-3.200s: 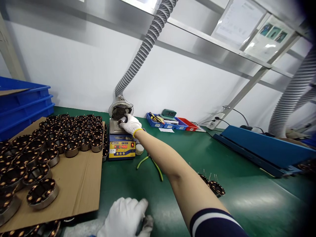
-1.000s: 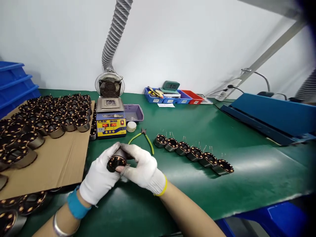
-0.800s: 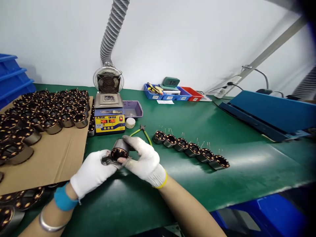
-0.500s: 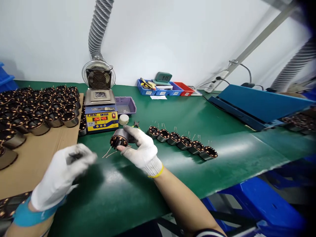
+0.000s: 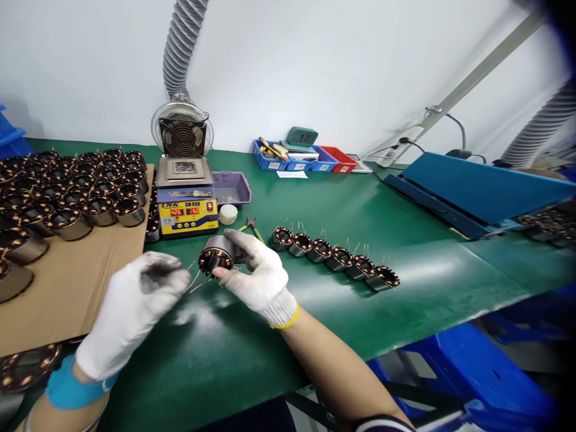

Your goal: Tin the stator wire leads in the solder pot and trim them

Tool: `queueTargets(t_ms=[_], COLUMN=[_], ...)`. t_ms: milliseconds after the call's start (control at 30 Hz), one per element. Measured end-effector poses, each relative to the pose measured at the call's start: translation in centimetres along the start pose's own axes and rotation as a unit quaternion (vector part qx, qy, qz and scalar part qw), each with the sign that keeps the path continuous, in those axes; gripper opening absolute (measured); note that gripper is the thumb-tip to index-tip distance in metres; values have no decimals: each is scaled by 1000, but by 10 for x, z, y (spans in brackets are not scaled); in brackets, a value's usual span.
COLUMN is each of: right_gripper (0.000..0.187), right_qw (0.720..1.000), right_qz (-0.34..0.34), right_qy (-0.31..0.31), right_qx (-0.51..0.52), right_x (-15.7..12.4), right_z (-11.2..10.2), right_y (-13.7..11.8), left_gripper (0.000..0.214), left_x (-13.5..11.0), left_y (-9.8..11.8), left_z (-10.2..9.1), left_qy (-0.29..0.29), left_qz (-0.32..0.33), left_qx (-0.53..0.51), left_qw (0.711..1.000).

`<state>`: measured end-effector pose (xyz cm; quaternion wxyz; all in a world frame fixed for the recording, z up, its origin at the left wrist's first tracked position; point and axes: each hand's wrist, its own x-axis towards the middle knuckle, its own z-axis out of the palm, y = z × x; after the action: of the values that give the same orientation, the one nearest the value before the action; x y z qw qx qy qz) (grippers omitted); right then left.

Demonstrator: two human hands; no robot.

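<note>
My right hand (image 5: 258, 273), in a white knit glove, grips a motor stator (image 5: 216, 255) from its right side. The stator lies tilted on its side, its copper-wound end facing left and toward me. Thin wire leads (image 5: 194, 281) stick out from that end to the left. My left hand (image 5: 144, 294), gloved with a blue band at the wrist, is at the tips of these leads. Its fingers are curled and pressed together; whether a lead is between them I cannot make out. A row of stators (image 5: 339, 259) with upright leads stands to the right.
Many stators (image 5: 69, 222) crowd a cardboard sheet (image 5: 108, 264) at left. Behind the hands stand a solder pot (image 5: 186, 210) under a fan, a purple tray (image 5: 231, 187), a round white tin (image 5: 228, 214) and green-handled cutters (image 5: 251, 225). Small bins (image 5: 324, 159) line the wall.
My left hand has moved right, up to the stator's wire leads, and its fingers have come together. The right hand keeps the stator in almost the same place.
</note>
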<state>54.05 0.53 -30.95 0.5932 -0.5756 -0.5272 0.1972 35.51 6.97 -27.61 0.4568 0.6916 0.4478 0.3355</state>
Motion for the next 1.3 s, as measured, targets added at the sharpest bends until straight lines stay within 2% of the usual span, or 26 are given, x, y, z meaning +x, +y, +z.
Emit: queueTargets(t_ms=[100,200,333,500,600,733,967,1033,1133,1233,1300], right_gripper=[60,59,59,60,59,57,55,54,53,55,55], right_qw=[1000,1000,1000,1000,1000,1000,998,995,980,940,906], right_qz=[3,0,0,10,5,-23,-37,-51,-66,-81,-85], right_qy=[5,-5,-8,4,1,-4,-14,3,39,44,24], right_qx=[1,0,5,22,15,-17,-51,-83,-183,-327,-415], right_x=[-2,-5,-7,-6,-6,-9,-7,9,59,129,174], right_z=[2,6,10,10,10,12,11,8,6,9,15], right_y=[1,2,4,5,6,5,0,-3,-10,-18,-22], left_gripper=[44,42,44,42,37,39,34,32,31,30,27], left_x=[-2,-6,-6,-6,-6,-5,-7,-10,-13,-15,-15], left_y=[-1,-7,-6,-3,-7,-12,-10,-8,-7,-11,-18], left_z=[11,18,19,15,14,16,17,17,16,17,21], left_qy=[-61,-72,-41,-101,-90,-103,-96,-64,-3,8,8], left_qz=[-63,-94,-95,-94,-83,-111,-112,-94,-53,15,115], left_qx=[-60,-115,-108,-118,-150,-214,-218,-209,-186,-101,3], left_qw=[994,986,989,983,981,965,965,971,981,995,993])
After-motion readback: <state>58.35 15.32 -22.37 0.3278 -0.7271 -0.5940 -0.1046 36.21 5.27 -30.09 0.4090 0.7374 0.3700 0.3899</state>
